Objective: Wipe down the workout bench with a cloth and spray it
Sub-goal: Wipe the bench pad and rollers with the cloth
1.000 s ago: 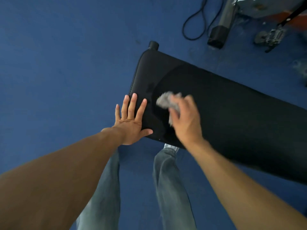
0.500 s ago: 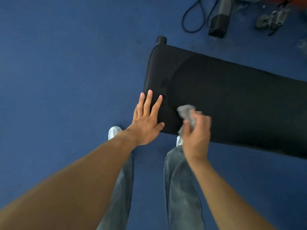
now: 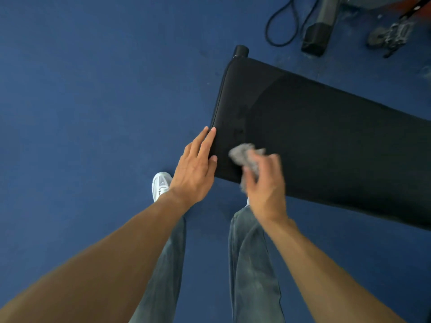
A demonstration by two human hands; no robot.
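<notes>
The black padded workout bench runs from the middle of the view off to the right. A crumpled grey cloth lies against the bench's near left corner, with my right hand shut on it. My left hand rests flat along the bench's left end edge, fingers straight and close together, holding nothing. No spray bottle is in view.
Blue floor surrounds the bench. A black cable loop, a dark machine foot and a metal part lie beyond the bench's far end at top right. My legs and a white shoe stand just before the bench.
My right hand drew the cloth back from the middle of the pad toward the near left corner. My left hand slid off the pad's top onto its left end edge.
</notes>
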